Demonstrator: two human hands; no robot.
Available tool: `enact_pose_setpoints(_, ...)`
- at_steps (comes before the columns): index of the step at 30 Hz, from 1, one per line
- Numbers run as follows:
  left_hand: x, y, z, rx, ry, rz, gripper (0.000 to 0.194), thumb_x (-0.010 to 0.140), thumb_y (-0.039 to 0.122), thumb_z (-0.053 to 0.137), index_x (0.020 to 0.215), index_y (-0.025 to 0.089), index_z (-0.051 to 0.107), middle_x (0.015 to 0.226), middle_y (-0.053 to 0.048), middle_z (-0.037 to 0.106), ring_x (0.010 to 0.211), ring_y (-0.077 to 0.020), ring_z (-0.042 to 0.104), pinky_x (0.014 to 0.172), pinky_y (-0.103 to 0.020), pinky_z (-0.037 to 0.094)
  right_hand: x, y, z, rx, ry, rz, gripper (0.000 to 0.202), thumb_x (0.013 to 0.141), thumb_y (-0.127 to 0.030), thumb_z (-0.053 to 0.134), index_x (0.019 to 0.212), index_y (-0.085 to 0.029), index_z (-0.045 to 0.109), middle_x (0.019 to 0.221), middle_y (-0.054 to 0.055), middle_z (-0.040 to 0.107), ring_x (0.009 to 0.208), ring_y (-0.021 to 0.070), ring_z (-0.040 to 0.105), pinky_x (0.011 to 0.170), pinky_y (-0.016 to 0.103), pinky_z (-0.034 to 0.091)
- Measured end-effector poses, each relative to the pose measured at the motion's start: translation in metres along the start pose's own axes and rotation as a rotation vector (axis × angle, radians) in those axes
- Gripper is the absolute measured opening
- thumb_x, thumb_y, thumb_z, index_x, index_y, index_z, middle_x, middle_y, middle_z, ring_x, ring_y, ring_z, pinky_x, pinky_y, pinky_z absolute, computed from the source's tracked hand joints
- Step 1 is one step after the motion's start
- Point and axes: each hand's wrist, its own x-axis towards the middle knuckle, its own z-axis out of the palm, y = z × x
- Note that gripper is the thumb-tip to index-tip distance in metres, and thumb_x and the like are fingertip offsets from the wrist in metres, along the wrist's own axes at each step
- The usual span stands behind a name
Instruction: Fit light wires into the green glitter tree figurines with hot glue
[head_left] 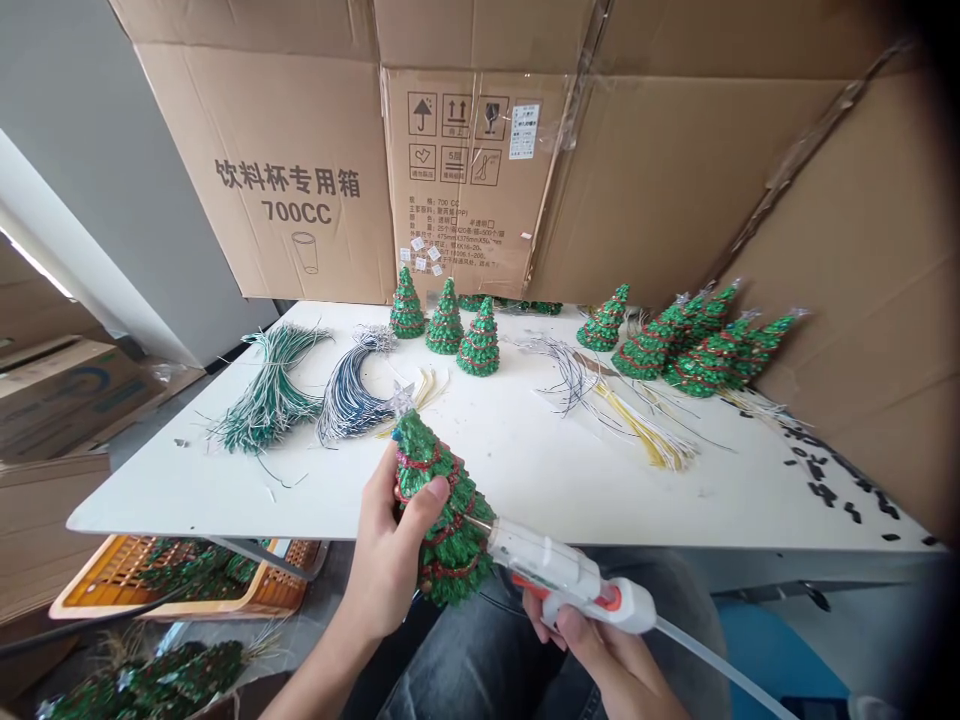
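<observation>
A small green Christmas tree (461, 490) with red garland and a clear star on top leans to the left in my left hand (394, 540), whose thumb presses on its front. My right hand (592, 650) is wrapped round the handle of a white and orange glue gun (551, 560). The gun's thin metal tip meets the right side of the tree, among the green branches. A white glue stick (720, 665) runs out of the gun's back end to the lower right.
On the white table (525, 480) lie green wires (270, 390), blue wires (356, 390), yellow wires (649, 430) and black bits (821, 490). Several trees (478, 340) stand behind. Cardboard boxes (300, 120) wall the back. An orange basket (255, 600) sits below left.
</observation>
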Motion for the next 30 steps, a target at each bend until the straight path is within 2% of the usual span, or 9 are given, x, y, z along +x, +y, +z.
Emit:
enact_pose_setpoints(6, -0.001, 0.003, 0.002, 0.075, 0.018, 0.008, 0.039, 0.097, 0.053, 0.081, 0.121, 0.023, 0.082, 0.109, -0.005, 0.083, 0.1, -0.0289, 0.071, 0.094, -0.039, 0.054, -0.002, 0.0, -0.001, -0.023, 0.033, 0.046, 0.058, 0.104, -0.085, 0.063, 0.099, -0.029, 0.079, 0.094, 0.004, 0.07, 0.089, 0.0239, 0.064, 0.091, 0.036, 0.058)
enact_pose_setpoints(10, -0.001, 0.004, 0.002, 0.102, 0.011, 0.006, 0.045, 0.097, 0.054, 0.08, 0.128, 0.022, 0.083, 0.121, -0.008, 0.085, 0.115, -0.0344, 0.074, 0.101, -0.043, 0.055, -0.006, 0.009, -0.001, -0.048, 0.093, 0.066, 0.054, 0.105, -0.081, 0.065, 0.106, -0.028, 0.079, 0.104, 0.007, 0.076, 0.101, 0.0275, 0.072, 0.1, 0.038, 0.064)
enact_pose_setpoints(12, -0.001, 0.004, 0.002, 0.074, -0.01, -0.005, 0.049, 0.097, 0.056, 0.08, 0.131, 0.022, 0.082, 0.124, -0.01, 0.085, 0.119, -0.0362, 0.074, 0.104, -0.044, 0.056, -0.006, 0.013, 0.0, -0.066, 0.121, 0.036, 0.052, 0.106, -0.078, 0.065, 0.112, -0.029, 0.079, 0.108, 0.009, 0.078, 0.108, 0.0297, 0.074, 0.106, 0.04, 0.065)
enact_pose_setpoints(14, -0.001, 0.006, 0.004, 0.025, -0.012, -0.014, 0.049, 0.097, 0.056, 0.081, 0.132, 0.021, 0.081, 0.122, -0.009, 0.085, 0.117, -0.0354, 0.075, 0.104, -0.045, 0.057, -0.004, 0.013, 0.0, -0.104, 0.113, -0.038, 0.047, 0.109, -0.073, 0.064, 0.114, -0.03, 0.079, 0.101, 0.007, 0.077, 0.103, 0.029, 0.075, 0.11, 0.04, 0.065)
enact_pose_setpoints(17, -0.003, 0.01, 0.01, -0.044, 0.02, -0.05, 0.046, 0.096, 0.053, 0.082, 0.131, 0.022, 0.081, 0.119, -0.007, 0.085, 0.114, -0.0332, 0.076, 0.104, -0.043, 0.058, 0.001, 0.007, 0.003, -0.157, 0.069, -0.177, 0.038, 0.114, -0.064, 0.06, 0.12, -0.031, 0.079, 0.089, 0.004, 0.072, 0.085, 0.0245, 0.07, 0.107, 0.036, 0.065)
enact_pose_setpoints(21, -0.003, 0.01, 0.013, -0.085, 0.022, -0.075, 0.047, 0.095, 0.052, 0.082, 0.131, 0.021, 0.079, 0.122, -0.007, 0.084, 0.116, -0.0323, 0.074, 0.103, -0.041, 0.058, 0.003, -0.001, 0.007, -0.195, 0.063, -0.264, 0.035, 0.119, -0.057, 0.055, 0.132, -0.035, 0.078, 0.098, 0.003, 0.073, 0.088, 0.0227, 0.071, 0.1, 0.029, 0.064)
enact_pose_setpoints(26, -0.002, 0.008, 0.013, -0.098, 0.038, -0.085, 0.044, 0.095, 0.048, 0.082, 0.13, 0.022, 0.079, 0.12, -0.006, 0.084, 0.122, -0.0333, 0.073, 0.108, -0.041, 0.055, 0.001, -0.001, 0.007, -0.207, 0.071, -0.227, 0.035, 0.118, -0.057, 0.057, 0.135, -0.036, 0.079, 0.105, 0.006, 0.076, 0.091, 0.0247, 0.072, 0.097, 0.032, 0.065)
enact_pose_setpoints(30, 0.0, 0.009, 0.012, -0.039, 0.037, -0.065, 0.039, 0.092, 0.05, 0.081, 0.12, 0.022, 0.08, 0.106, -0.005, 0.083, 0.105, -0.0309, 0.074, 0.095, -0.038, 0.057, -0.001, 0.001, 0.007, -0.173, 0.073, -0.183, 0.043, 0.115, -0.065, 0.059, 0.139, -0.035, 0.079, 0.116, 0.009, 0.078, 0.101, 0.0288, 0.074, 0.103, 0.036, 0.066)
